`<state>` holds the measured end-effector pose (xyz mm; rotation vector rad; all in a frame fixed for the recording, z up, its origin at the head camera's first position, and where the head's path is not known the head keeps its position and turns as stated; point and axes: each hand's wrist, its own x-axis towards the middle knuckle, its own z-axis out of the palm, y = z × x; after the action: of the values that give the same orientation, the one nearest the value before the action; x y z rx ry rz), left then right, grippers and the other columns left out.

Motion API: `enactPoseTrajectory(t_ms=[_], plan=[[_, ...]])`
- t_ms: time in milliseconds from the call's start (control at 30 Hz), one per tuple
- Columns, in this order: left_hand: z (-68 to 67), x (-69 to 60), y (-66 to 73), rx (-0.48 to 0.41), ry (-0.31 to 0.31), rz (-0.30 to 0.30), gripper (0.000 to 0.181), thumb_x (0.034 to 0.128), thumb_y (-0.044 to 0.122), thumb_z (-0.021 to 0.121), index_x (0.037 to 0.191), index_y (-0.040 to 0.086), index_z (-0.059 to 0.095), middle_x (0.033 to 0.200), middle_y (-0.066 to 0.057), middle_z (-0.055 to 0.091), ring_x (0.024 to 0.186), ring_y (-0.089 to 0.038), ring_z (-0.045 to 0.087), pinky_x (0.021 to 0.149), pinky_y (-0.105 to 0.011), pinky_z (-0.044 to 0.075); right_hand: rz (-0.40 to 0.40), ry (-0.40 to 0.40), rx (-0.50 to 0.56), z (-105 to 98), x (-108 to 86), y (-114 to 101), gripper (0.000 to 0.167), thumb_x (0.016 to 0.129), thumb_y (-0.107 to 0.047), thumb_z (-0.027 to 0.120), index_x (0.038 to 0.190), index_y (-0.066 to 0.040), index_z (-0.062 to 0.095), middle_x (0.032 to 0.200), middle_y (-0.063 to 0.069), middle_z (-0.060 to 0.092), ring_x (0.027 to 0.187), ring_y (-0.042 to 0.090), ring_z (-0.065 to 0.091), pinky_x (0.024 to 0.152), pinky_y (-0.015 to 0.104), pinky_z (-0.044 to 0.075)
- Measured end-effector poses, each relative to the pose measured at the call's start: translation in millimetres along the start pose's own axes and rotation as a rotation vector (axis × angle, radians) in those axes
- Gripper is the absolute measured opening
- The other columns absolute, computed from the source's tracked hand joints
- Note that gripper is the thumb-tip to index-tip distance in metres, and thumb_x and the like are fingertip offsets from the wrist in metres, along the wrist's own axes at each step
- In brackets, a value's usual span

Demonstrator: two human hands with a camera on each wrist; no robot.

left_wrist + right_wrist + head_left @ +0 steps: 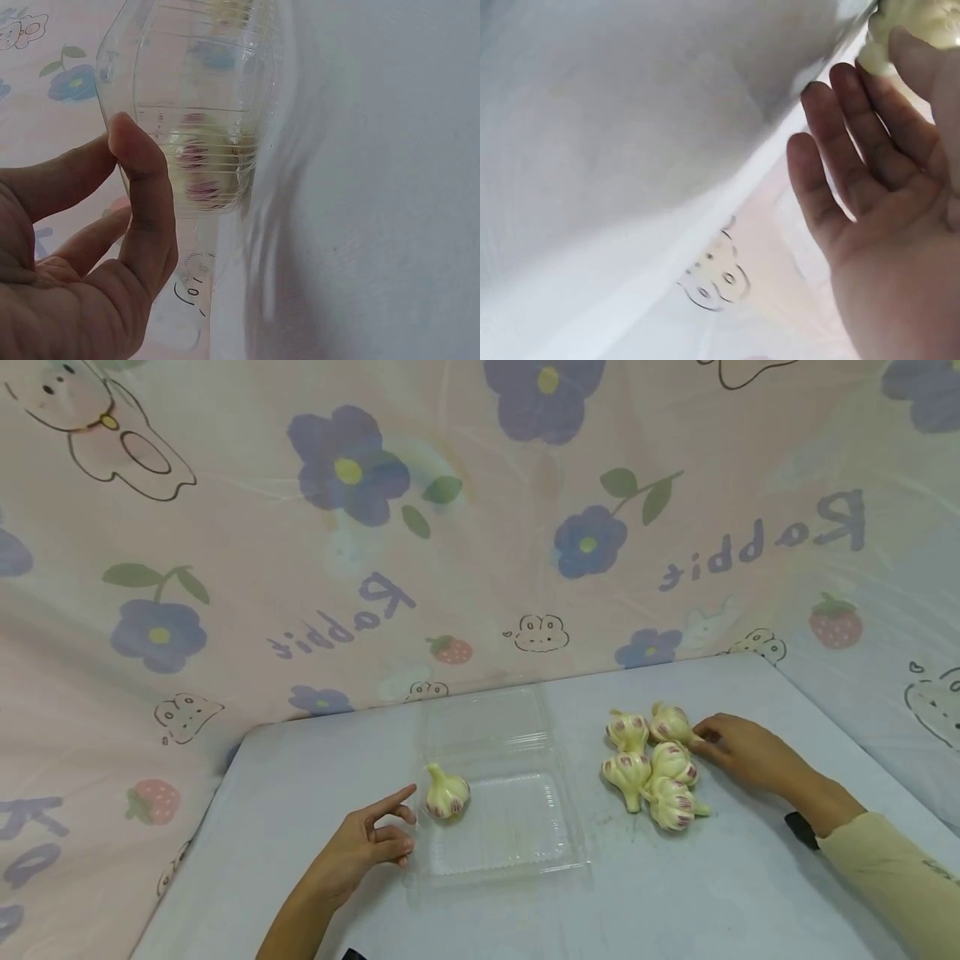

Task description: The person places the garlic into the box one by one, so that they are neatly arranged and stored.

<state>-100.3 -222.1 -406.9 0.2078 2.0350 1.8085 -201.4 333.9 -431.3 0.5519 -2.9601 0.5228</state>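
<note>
My right hand (746,752) pinches the stem of a garlic bulb (670,723) at the back right of the group. In the right wrist view, the stem (874,58) shows between thumb and index finger, while the other fingers of that hand (900,180) are extended. Several more bulbs (626,772) lie close together beside it. At the left edge of a clear plastic clamshell box (517,827) is my left hand (360,852), index finger straight and near the rim. One bulb (447,795) lies inside the box's left part, seen through the ribbed wall (202,161) in the left wrist view.
The box's lid (483,718) is folded back towards the patterned curtain (465,543) behind the table. A white cover lies over the table (660,893). Curtain also hangs along both sides.
</note>
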Motion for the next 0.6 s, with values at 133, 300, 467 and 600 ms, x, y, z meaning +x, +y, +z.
enactPoseTrajectory(t_ms=[133, 300, 467, 600], plan=[[-0.3, 0.5, -0.3, -0.001, -0.004, 0.004, 0.08, 0.0899, -0.001, 0.068, 0.157, 0.003, 0.025, 0.12, -0.009, 0.044, 0.075, -0.005, 0.062, 0.072, -0.021, 0.06, 0.04, 0.004, 0.062, -6, -1.4, 4, 0.032, 0.1, -0.028, 0.061, 0.117, -0.001, 0.064, 0.102, 0.013, 0.071, 0.095, 0.035, 0.067, 0.079, 0.052, 0.055], [-0.9, 0.2, -0.8, 0.0, -0.005, 0.007, 0.08, 0.0895, -0.001, 0.069, 0.157, 0.002, 0.025, 0.12, -0.008, 0.044, 0.074, -0.005, 0.062, 0.071, -0.021, 0.06, 0.053, 0.041, 0.109, -9, -2.0, 9, 0.029, 0.1, -0.025, 0.061, 0.12, -0.005, 0.062, 0.107, 0.019, 0.07, 0.098, 0.039, 0.067, 0.08, 0.055, 0.055], [-0.6, 0.3, -0.6, 0.009, -0.004, 0.006, 0.079, 0.0901, 0.001, 0.068, 0.157, 0.003, 0.026, 0.12, -0.008, 0.044, 0.074, -0.006, 0.062, 0.072, -0.022, 0.06, 0.089, 0.061, 0.19, -16, 0.7, 10, 0.032, 0.102, -0.03, 0.058, 0.124, -0.007, 0.062, 0.114, 0.024, 0.068, 0.099, 0.039, 0.067, 0.079, 0.055, 0.055], [0.1, 0.4, 0.1, 0.004, -0.003, 0.001, 0.079, 0.0901, 0.0, 0.068, 0.157, 0.004, 0.026, 0.12, -0.008, 0.044, 0.073, -0.006, 0.062, 0.072, -0.022, 0.06, 0.115, 0.07, 0.223, -24, 5.6, 11, 0.035, 0.101, -0.032, 0.058, 0.127, -0.009, 0.062, 0.114, 0.02, 0.07, 0.093, 0.017, 0.068, 0.072, 0.039, 0.054]])
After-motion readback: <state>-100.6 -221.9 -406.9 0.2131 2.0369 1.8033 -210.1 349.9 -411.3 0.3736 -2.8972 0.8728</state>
